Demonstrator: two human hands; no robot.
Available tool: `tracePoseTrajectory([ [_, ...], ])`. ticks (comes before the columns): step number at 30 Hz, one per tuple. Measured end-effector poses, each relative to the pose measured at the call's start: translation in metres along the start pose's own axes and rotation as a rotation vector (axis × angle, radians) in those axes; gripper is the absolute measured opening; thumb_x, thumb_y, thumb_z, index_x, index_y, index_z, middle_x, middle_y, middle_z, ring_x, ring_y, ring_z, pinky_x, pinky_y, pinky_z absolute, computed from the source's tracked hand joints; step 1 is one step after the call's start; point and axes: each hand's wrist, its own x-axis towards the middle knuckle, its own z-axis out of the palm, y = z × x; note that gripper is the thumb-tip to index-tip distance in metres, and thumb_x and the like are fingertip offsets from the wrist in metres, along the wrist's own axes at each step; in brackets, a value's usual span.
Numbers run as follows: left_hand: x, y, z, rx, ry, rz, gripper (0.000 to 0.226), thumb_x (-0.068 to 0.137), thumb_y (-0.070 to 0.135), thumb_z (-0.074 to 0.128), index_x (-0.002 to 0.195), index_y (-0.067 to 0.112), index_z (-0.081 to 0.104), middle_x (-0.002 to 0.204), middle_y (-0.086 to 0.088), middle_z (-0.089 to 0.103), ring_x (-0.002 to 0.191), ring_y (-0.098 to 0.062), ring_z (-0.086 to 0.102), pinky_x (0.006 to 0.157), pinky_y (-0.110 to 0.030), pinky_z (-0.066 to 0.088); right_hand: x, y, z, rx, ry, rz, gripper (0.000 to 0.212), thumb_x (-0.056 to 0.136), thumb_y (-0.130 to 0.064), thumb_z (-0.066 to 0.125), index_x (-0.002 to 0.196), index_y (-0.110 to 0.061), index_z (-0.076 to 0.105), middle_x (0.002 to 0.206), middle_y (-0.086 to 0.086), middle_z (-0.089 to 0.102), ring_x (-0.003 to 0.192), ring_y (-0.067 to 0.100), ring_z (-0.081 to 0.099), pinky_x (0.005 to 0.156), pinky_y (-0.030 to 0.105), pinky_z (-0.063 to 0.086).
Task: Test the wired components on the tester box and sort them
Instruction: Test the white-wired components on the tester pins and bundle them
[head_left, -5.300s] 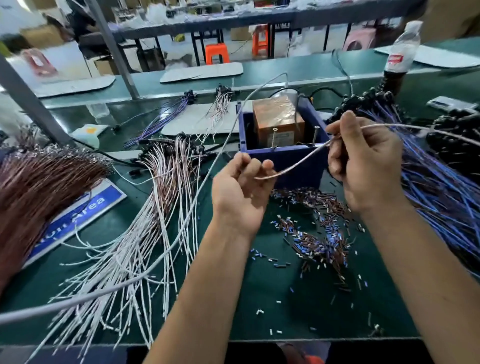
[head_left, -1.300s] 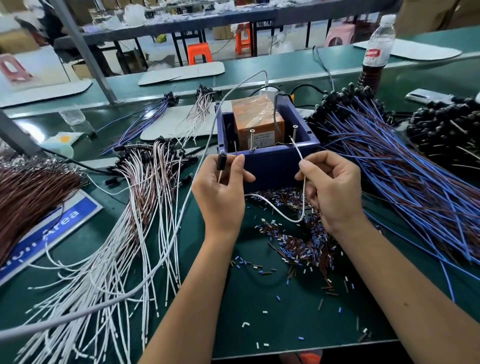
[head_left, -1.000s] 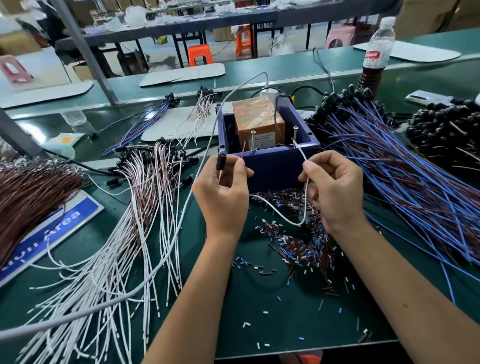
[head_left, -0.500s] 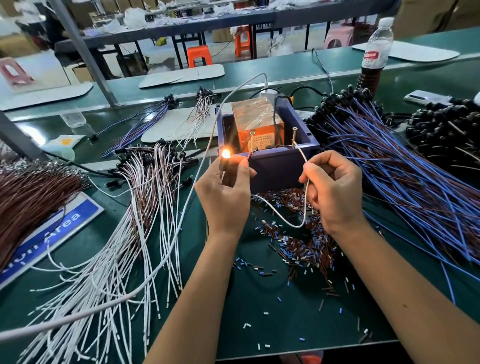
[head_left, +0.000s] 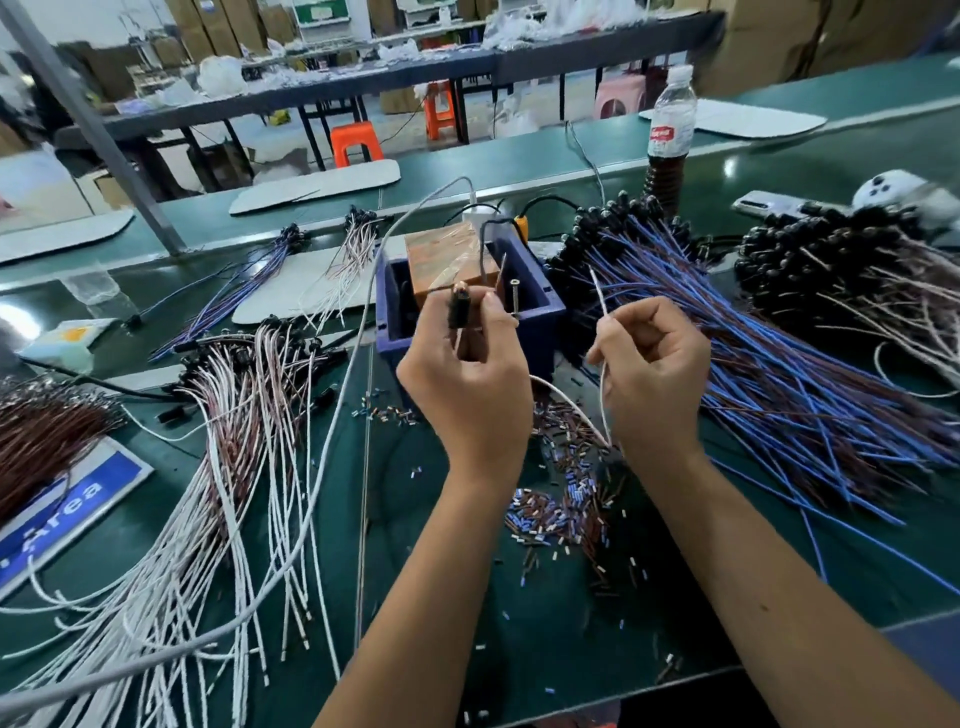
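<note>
The left hand (head_left: 467, 384) pinched a small black cylindrical component (head_left: 460, 310) upright between thumb and curled fingers, its tip pointing up just in front of the dark blue open-topped plastic tester box (head_left: 540, 312). From under that pinch a thin white lead wire (head_left: 566, 402) ran down behind the palm and looped across to the right hand (head_left: 654, 374), whose thumb and forefinger were pressed together on the wire's far end, the other fingers curled loosely beneath. The free tip of the wire stood up above those fingertips, apart from the box and not touching either of the two upright metal pins (head_left: 514, 296) at its near wall. Inside the box, beyond the left fingers, sat an orange block wrapped in clear film (head_left: 447, 260).

To the left of the left fingers lay a fanned heap of white-wired components with black heads (head_left: 249, 415) on the green bench mat (head_left: 415, 649). To the right of the right fingers spread a large heap of blue-wired components with black heads (head_left: 769, 374). Below both wrists, short cut bits of blue and brown sleeving (head_left: 561, 514) were scattered on the mat. A clear plastic bottle with dark liquid (head_left: 670, 135) stood well beyond the right fingers.
</note>
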Motion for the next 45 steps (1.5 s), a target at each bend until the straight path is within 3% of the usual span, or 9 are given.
tracePoseTrajectory([
  [10,-0.063,0.074,0.185,-0.219,-0.542,-0.477,0.015,0.095,0.017,0.063,0.082,0.012,0.069,0.064,0.005,0.059,0.061,-0.017,0.053,0.066,-0.038,0.05,0.082,-0.062,-0.24,-0.111,0.688,0.188,0.018,0.09,-0.009,0.06,0.077,-0.018,0.052,0.06,0.001,0.061,0.038,0.011,0.039,0.039,0.022,0.025],
  [15,-0.107,0.098,0.269,-0.284,-0.815,-0.81,0.035,0.107,0.024,0.048,0.095,0.002,0.073,0.071,-0.005,0.055,0.074,-0.022,0.049,0.077,-0.041,0.045,0.083,-0.083,-0.342,-0.638,0.837,0.077,0.014,0.106,-0.028,0.053,0.114,-0.029,0.042,0.113,0.002,0.052,0.082,-0.002,0.048,0.086,0.031,0.044],
  [19,-0.131,0.115,0.302,-0.149,-1.083,-0.691,0.058,0.112,0.042,0.035,0.082,0.007,0.07,0.108,-0.022,0.072,0.102,-0.035,0.065,0.093,-0.041,0.049,0.078,-0.093,-0.323,-1.157,0.399,-0.325,0.04,0.108,-0.047,0.041,0.121,-0.017,0.065,0.116,0.013,0.069,0.106,0.031,0.061,0.095,0.051,0.047],
  [25,-0.123,0.121,0.32,-0.033,-1.13,-0.639,0.069,0.111,0.051,0.024,0.127,-0.004,0.062,0.132,-0.031,0.062,0.124,-0.047,0.06,0.106,-0.055,0.048,0.088,-0.093,-0.321,-1.142,-0.186,0.018,0.032,0.107,-0.036,0.055,0.097,-0.015,0.077,0.069,-0.009,0.074,0.069,0.013,0.073,0.068,0.029,0.051],
  [28,-0.111,0.117,0.326,-0.202,-1.028,-0.88,0.061,0.11,0.052,0.03,0.113,0.0,0.06,0.098,-0.029,0.069,0.082,-0.039,0.074,0.068,-0.036,0.055,0.093,-0.103,-0.334,-0.937,-0.214,0.103,0.035,0.106,-0.038,0.053,0.085,-0.022,0.075,0.053,0.001,0.065,0.044,0.017,0.062,0.048,0.03,0.048],
  [30,-0.102,0.115,0.326,-0.385,-0.942,-1.144,0.049,0.11,0.049,0.035,0.089,0.007,0.051,0.056,-0.01,0.051,0.039,-0.016,0.05,0.042,-0.018,0.041,0.097,-0.112,-0.341,-0.822,-0.186,0.133,0.037,0.105,-0.045,0.051,0.087,-0.025,0.075,0.051,0.002,0.057,0.043,0.017,0.057,0.044,0.024,0.048],
  [34,-0.09,0.109,0.329,-0.587,-0.893,-1.3,0.05,0.112,0.045,0.032,0.082,0.008,0.048,0.067,-0.011,0.052,0.055,-0.016,0.049,0.033,-0.017,0.043,0.113,-0.124,-0.358,-1.117,-0.076,0.014,0.033,0.105,-0.044,0.057,0.084,-0.028,0.077,0.049,0.002,0.051,0.045,0.016,0.05,0.049,0.03,0.041],
  [41,-0.083,0.091,0.334,-0.65,-0.736,-1.3,0.027,0.11,0.014,0.046,0.095,-0.007,0.054,0.087,-0.022,0.058,0.075,-0.026,0.062,0.084,-0.037,0.061,0.145,-0.082,-0.336,-1.557,0.097,-0.048,0.033,0.104,-0.043,0.058,0.105,-0.018,0.08,0.092,0.02,0.073,0.086,0.041,0.064,0.064,0.037,0.04],
  [45,-0.081,0.084,0.33,-0.664,-0.641,-1.338,0.024,0.105,-0.009,0.037,0.125,-0.015,0.049,0.111,-0.028,0.053,0.121,-0.04,0.058,0.117,-0.045,0.041,0.148,-0.044,-0.322,-1.718,-0.253,0.296,0.071,0.102,-0.071,0.024,0.157,-0.029,0.039,0.153,0.013,0.049,0.14,0.035,0.044,0.109,0.056,0.04],
])
